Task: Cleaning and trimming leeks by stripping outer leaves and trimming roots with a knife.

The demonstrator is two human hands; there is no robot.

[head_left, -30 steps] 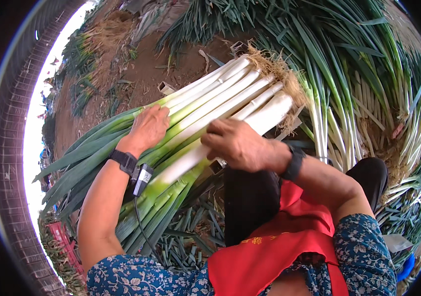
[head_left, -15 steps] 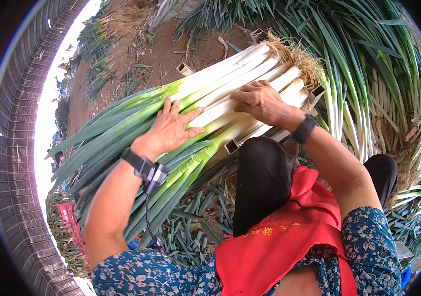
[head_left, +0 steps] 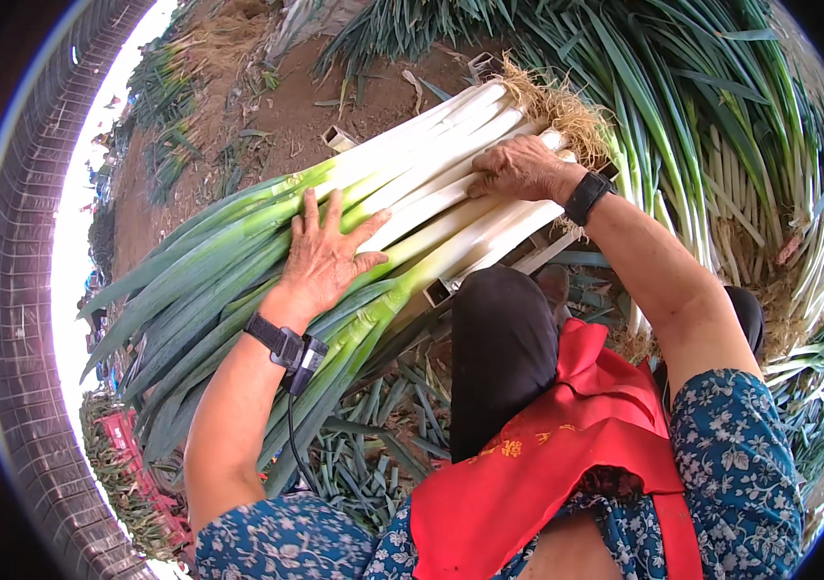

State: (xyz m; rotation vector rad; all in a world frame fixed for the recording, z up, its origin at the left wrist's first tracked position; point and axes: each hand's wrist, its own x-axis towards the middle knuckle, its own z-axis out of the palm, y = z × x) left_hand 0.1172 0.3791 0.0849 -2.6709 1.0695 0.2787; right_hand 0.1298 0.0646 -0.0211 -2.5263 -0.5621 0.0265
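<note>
A thick bundle of large green onions (head_left: 412, 145) lies slantwise in front of me. Its white stalks point to the far right, ending in shaggy tan roots (head_left: 562, 111), and the dark green leaves (head_left: 199, 280) fan out to the near left. My left hand (head_left: 327, 256) rests open on top, fingers spread where white turns to green. Nearer the roots, my right hand (head_left: 525, 169) has its fingers curled over a white stalk; its fingertips are partly hidden. Metal bar ends (head_left: 439, 292) of a stand show beneath the bundle.
More green onions (head_left: 663, 145) are heaped at the right and far side. Cut leaves (head_left: 363, 454) litter the ground near my knee (head_left: 499, 338). A red crate (head_left: 131, 454) stands at the left, by a curved, gridded wall or cover (head_left: 15, 338). Bare soil (head_left: 286, 116) lies beyond the bundle.
My right hand has shifted along the stalks toward the roots and slightly away from me. My left hand stays spread on the bundle. The whole view has moved a little.
</note>
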